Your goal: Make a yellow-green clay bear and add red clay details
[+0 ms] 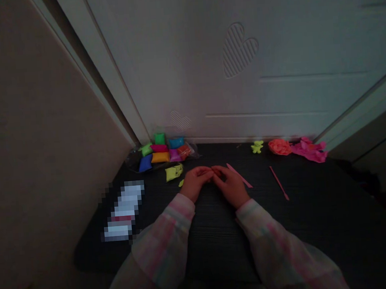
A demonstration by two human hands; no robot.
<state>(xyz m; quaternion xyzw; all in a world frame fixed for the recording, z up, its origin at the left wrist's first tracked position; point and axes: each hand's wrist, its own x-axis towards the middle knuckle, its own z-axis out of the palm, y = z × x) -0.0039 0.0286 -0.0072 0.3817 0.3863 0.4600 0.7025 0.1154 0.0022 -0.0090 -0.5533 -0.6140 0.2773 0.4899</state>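
Observation:
My left hand [196, 182] and my right hand [231, 185] meet at the fingertips above the dark table. Both have their fingers pressed together in a pinch, and whatever is between them is hidden or too small to make out. Just beyond my right hand lies a flat pink modelling knife [243, 179], partly behind the hand. A yellow packet [173, 173] rests to the left of my left hand, and a small yellow bit [181, 183] lies close to that hand's edge. Farther right is a thin pink modelling stick [279, 183].
Colourful soft packets [160, 157] sit in clear plastic at the back left. A small yellow-green bear figure [257, 147], a coral crumpled lump [279, 146] and a pink floppy piece [309, 150] line the back right. A blurred-out pale rectangle [124, 210] lies left. The white panel [187, 73] closes off the back.

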